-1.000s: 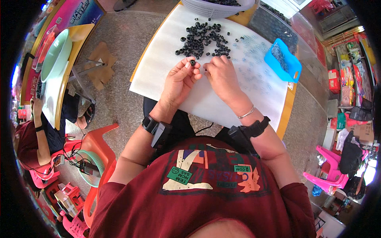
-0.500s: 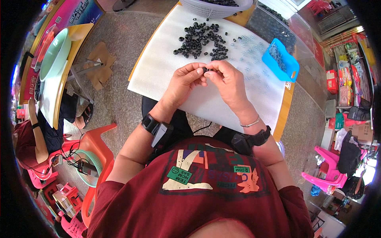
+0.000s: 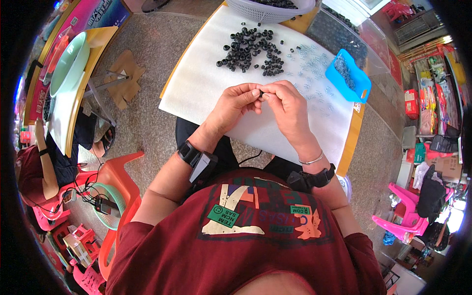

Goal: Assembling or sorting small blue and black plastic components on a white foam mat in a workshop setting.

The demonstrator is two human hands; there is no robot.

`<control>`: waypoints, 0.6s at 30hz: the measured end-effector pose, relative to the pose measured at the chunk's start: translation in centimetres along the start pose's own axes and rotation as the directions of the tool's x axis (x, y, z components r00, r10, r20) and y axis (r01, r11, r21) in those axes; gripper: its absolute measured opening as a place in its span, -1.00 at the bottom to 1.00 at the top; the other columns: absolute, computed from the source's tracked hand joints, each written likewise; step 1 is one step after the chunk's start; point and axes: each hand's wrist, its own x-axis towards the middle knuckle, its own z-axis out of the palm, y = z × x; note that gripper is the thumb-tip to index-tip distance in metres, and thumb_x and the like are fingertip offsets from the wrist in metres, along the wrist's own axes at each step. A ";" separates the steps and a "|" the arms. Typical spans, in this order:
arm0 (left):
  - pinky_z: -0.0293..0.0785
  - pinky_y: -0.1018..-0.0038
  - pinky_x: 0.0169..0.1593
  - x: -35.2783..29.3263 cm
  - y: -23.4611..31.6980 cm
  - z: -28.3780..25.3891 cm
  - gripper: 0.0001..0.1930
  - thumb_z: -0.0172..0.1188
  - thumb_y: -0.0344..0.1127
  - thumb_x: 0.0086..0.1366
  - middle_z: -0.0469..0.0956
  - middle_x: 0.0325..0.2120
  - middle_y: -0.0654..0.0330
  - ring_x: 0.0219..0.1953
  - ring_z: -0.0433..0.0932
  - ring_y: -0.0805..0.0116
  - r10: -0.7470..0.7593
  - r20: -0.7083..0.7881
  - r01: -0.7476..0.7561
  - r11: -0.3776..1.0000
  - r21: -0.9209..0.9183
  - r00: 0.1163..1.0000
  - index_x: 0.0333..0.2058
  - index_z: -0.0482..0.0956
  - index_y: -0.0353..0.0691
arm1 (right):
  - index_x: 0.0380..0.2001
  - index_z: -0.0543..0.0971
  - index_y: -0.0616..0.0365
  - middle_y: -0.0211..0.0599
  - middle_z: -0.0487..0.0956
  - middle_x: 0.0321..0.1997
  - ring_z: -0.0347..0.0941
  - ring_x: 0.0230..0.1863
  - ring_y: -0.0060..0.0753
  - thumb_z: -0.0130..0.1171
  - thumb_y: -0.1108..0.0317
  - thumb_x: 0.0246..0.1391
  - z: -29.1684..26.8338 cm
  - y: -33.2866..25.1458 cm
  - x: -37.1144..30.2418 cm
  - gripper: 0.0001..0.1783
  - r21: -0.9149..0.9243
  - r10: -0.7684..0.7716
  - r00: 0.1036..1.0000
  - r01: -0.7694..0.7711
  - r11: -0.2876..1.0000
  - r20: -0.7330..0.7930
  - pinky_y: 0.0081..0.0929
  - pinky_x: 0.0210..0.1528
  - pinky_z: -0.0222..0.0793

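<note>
Between the fingertips of both hands sits a small black round part (image 3: 261, 94), largely covered by the fingers. My left hand (image 3: 237, 104) pinches it from the left with thumb and forefinger. From the right, my right hand (image 3: 286, 104) closes thumb and forefinger on it too. Just beyond the hands, a loose heap of black round parts (image 3: 250, 49) is spread on a white padded sheet (image 3: 191, 88). To the right of that heap lie scattered small clear bluish pieces (image 3: 309, 61). A blue plastic basket (image 3: 361, 83) at the right holds more of these clear pieces.
A pale purple perforated basket (image 3: 270, 14) with black parts stands at the far edge. Beside it is a clear plastic bin (image 3: 339, 37). At left are an orange chair (image 3: 129, 172), another table with a green basin (image 3: 71, 64), and a seated person (image 3: 37, 172).
Both hands have shifted slightly nearer and to the right, still together around the small black part. My right fingers now cover more of it. The heap looks unchanged.
</note>
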 end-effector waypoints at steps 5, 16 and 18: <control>0.49 0.56 -0.21 0.1 0.0 0.0 -0.76 0.02 -0.34 0.40 0.55 -0.36 0.22 -0.41 0.50 0.48 -0.050 0.036 0.050 0.999 -0.005 0.998 -0.10 0.52 -0.38 | -0.27 0.56 0.22 -0.22 0.48 -0.31 0.45 -0.26 -0.20 0.10 0.60 0.00 -0.5 0.3 -0.2 -0.81 -0.100 -0.091 0.995 0.093 0.991 0.028 -0.35 -0.23 0.42; 0.53 0.54 -0.16 0.1 0.2 0.8 -0.70 0.04 -0.32 0.40 0.57 -0.31 0.17 -0.33 0.55 0.47 -0.067 0.034 0.060 0.983 0.171 0.997 -0.04 0.49 -0.45 | -0.34 0.50 0.20 -0.23 0.47 -0.35 0.42 -0.23 -0.12 0.10 0.59 -0.05 -0.7 1.2 -0.9 -0.84 -0.102 -0.102 0.994 0.106 0.989 0.047 -0.27 -0.18 0.38; 0.54 0.55 -0.18 0.1 0.2 0.5 -0.69 0.06 -0.31 0.39 0.57 -0.31 0.18 -0.34 0.55 0.48 -0.084 0.077 0.070 0.983 0.167 0.994 -0.03 0.49 -0.45 | -0.36 0.50 0.21 -0.23 0.47 -0.36 0.42 -0.25 -0.12 0.11 0.58 -0.04 -0.6 1.1 -1.0 -0.87 -0.042 -0.022 0.999 0.024 0.999 0.041 -0.27 -0.19 0.38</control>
